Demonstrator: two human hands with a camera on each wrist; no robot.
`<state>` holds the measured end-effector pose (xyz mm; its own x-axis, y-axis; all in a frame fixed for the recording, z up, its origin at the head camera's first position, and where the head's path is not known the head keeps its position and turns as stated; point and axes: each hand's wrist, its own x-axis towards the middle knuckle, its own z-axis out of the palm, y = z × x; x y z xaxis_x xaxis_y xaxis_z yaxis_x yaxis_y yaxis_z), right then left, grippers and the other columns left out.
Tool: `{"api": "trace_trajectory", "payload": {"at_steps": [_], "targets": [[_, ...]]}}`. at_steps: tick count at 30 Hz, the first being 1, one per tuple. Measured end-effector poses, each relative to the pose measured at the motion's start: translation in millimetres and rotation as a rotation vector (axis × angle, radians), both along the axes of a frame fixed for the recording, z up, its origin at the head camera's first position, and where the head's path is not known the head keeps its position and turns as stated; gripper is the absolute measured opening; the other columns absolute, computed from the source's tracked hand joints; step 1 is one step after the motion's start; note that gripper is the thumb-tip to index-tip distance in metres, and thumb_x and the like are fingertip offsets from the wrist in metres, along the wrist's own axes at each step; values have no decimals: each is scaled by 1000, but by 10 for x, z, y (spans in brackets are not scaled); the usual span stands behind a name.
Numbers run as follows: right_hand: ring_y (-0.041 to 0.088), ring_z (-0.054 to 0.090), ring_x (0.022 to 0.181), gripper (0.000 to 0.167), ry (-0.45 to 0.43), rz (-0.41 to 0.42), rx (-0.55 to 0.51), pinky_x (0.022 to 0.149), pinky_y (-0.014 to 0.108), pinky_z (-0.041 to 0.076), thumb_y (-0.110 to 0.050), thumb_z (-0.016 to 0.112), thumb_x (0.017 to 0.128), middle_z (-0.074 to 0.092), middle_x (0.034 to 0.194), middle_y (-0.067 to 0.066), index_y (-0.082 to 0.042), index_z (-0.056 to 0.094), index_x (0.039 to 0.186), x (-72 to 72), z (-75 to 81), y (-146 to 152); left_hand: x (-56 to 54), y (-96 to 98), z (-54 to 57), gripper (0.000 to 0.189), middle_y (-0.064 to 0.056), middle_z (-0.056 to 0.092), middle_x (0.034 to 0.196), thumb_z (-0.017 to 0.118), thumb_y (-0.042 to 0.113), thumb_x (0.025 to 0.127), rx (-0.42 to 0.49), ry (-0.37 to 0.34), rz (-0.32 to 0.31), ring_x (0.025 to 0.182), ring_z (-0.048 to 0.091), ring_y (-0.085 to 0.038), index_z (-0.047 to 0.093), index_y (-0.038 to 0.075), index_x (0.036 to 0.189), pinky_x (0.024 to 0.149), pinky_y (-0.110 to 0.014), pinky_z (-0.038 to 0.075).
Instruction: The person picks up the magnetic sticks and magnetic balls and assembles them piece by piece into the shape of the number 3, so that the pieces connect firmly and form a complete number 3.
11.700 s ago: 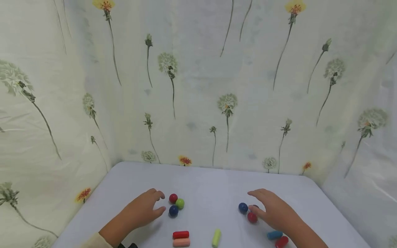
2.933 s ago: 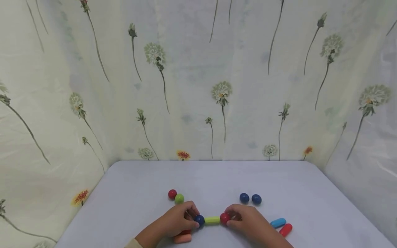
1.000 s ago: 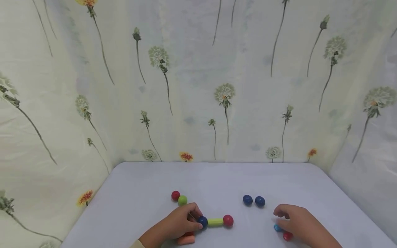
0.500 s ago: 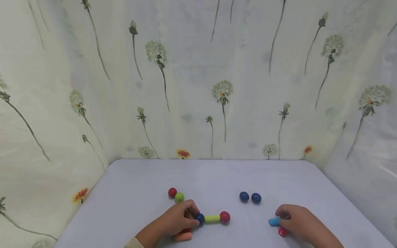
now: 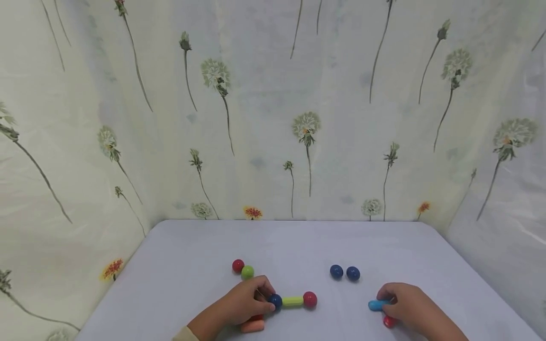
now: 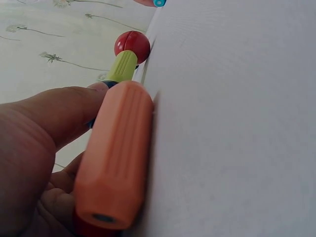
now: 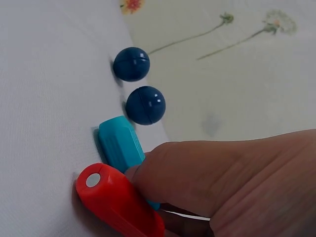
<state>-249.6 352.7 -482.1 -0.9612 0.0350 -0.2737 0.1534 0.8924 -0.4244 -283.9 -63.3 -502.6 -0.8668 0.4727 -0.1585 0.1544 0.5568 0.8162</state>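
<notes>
My left hand pinches a dark blue ball between thumb and fingers. From that ball a yellow-green magnetic stick runs to a red ball, the three in one line on the table. On the right, my right hand grips a light blue magnetic stick near one end; its fingertips are partly hidden behind the stick. A red stick with a pale disc in its end lies beside it, close under the thumb. An orange stick and a mostly hidden red stick lie by my left hand.
Two dark blue balls, a left one and a right one, sit apart behind the middle right. Another red ball touches a green ball beyond my left hand. A flowered curtain surrounds the white table.
Since 2.9 s ago my right hand has left the red ball and moved right to the light blue stick. It now grips that stick, which has turned slightly. My left hand has stayed on its ball.
</notes>
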Motion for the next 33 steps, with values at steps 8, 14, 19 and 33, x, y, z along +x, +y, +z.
{"api": "trace_trajectory", "payload": {"at_steps": [8,14,19,33], "targets": [[19,57,82,14,26,15,4,84,49,55,-17,82,88,67,87,-1,-11,74,97,21,15,-15,14,14,10,23,9,69,99,83,22,90,-4,2,2,92,63,-13,66,27,104,89,-38,55],[18,56,81,14,34,10,9,82,45,55,-17,83,88,64,85,-1,-12,73,97,7,12,-39,36,19,43,22,9,69,100,83,22,91,-5,-1,8,93,64,-13,65,27,104,92,-41,55],[18,57,82,16,56,-8,6,81,44,54,-19,83,87,65,86,-1,-13,73,98,11,25,-82,24,21,44,23,9,69,99,83,22,91,-6,-1,9,92,63,-14,66,27,104,90,-40,55],[15,62,86,19,216,-1,-57,85,47,57,-20,81,90,72,96,-4,-14,75,107,39,111,-373,10,10,26,23,8,69,98,84,23,90,-13,-10,16,91,63,-15,66,28,103,89,-39,55]]}}
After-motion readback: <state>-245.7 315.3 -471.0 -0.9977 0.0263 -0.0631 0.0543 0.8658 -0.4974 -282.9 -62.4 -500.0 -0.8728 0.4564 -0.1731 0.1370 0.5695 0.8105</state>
